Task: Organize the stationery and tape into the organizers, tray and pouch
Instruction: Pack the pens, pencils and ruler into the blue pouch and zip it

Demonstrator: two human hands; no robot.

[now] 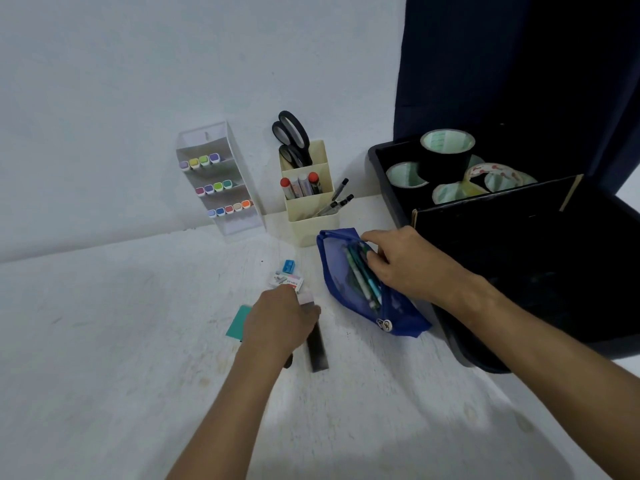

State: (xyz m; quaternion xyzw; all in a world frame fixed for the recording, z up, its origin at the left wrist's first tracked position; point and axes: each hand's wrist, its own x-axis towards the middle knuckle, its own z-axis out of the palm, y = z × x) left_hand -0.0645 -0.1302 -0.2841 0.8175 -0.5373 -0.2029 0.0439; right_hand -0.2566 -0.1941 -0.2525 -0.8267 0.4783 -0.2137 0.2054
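A blue mesh pouch point(349, 271) lies open on the white table with several pens inside. My right hand point(405, 261) grips its upper edge, holding the mouth apart. My left hand point(280, 317) rests palm down over small items, its fingers closed on a pink eraser point(306, 298). Just beyond lie a staples box point(286, 280) and a blue sharpener point(288, 266). A teal pad point(238, 323) shows left of that hand, and a black ruler point(317, 348) sticks out below it.
A clear tiered organizer point(221, 181) of coloured markers and a cream pen holder point(308, 195) with scissors, markers and pens stand against the wall. At the right sits a black tray point(384, 174) with several tape rolls, partly behind a dark board point(502, 220).
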